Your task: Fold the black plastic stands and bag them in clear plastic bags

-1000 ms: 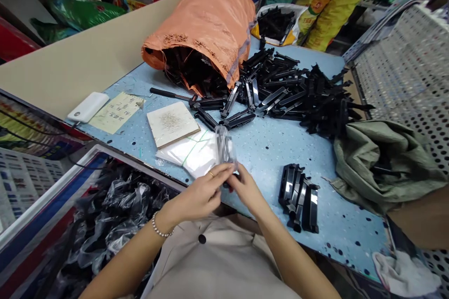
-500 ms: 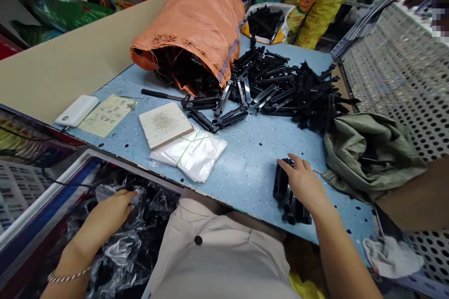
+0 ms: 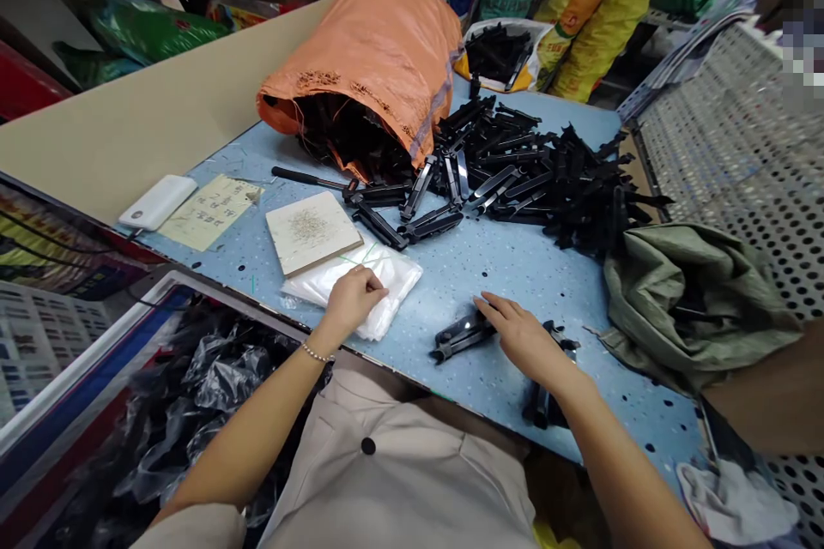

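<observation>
My left hand (image 3: 354, 298) is over a stack of clear plastic bags (image 3: 394, 287) with a green tie, its fingers curled together. Whether a bag is pinched in them is hidden. Stretched fingers of my right hand (image 3: 524, 341) reach over a small group of black plastic clip-like parts (image 3: 463, 336), touching their far side. More such parts (image 3: 544, 403) lie under and beside my right wrist, partly covered by it. A square whitish board (image 3: 312, 232) with a speckled top rests partly on the bags.
An orange woven sack (image 3: 373, 51) lies open at the back, beside a big heap of black parts (image 3: 554, 171). A green-grey cloth sack (image 3: 695, 292) is at right. Below the left table edge stands a bin of plastic-wrapped items (image 3: 212, 377). A white device (image 3: 158, 202) lies at left.
My left hand has moved from the bin up to the plastic bags. My right hand has shifted left, and some black parts now lie left of the others. The view has shifted slightly.
</observation>
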Motion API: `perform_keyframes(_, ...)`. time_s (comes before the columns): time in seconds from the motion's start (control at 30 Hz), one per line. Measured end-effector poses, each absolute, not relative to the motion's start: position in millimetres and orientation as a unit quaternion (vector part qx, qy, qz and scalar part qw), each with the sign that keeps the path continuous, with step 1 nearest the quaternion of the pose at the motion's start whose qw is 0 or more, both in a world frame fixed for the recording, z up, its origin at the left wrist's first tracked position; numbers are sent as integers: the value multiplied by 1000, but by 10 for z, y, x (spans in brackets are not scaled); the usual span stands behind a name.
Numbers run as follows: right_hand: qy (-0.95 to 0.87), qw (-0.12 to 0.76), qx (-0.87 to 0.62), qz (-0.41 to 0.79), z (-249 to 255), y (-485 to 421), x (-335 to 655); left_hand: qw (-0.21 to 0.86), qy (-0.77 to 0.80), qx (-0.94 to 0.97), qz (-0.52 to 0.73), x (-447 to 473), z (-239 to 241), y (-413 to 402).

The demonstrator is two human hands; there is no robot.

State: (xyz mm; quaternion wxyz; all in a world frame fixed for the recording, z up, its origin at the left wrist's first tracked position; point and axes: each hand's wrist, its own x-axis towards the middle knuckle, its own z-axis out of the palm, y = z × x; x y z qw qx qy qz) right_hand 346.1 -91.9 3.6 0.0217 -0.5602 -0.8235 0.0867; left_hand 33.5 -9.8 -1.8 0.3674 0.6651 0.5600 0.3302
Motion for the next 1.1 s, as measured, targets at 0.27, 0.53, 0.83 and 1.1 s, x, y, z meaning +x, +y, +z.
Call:
perform_keyframes(0.27,-581,260,-584,504,227,-832,3211,625,533,436,367,92,76,68)
perform_keyframes(0.53,-264,423,-344,795,212,-501,2021,580,507,419,480,210,85,-72)
perform_keyframes(0.83,-177,461,-383,781,-6,-467,2053,522,502,474,501,-104,151,-134)
perform_keyframes(1.1,-247,468,-431,731,41,-618,2199,320,528,715,328,-41,144,-169)
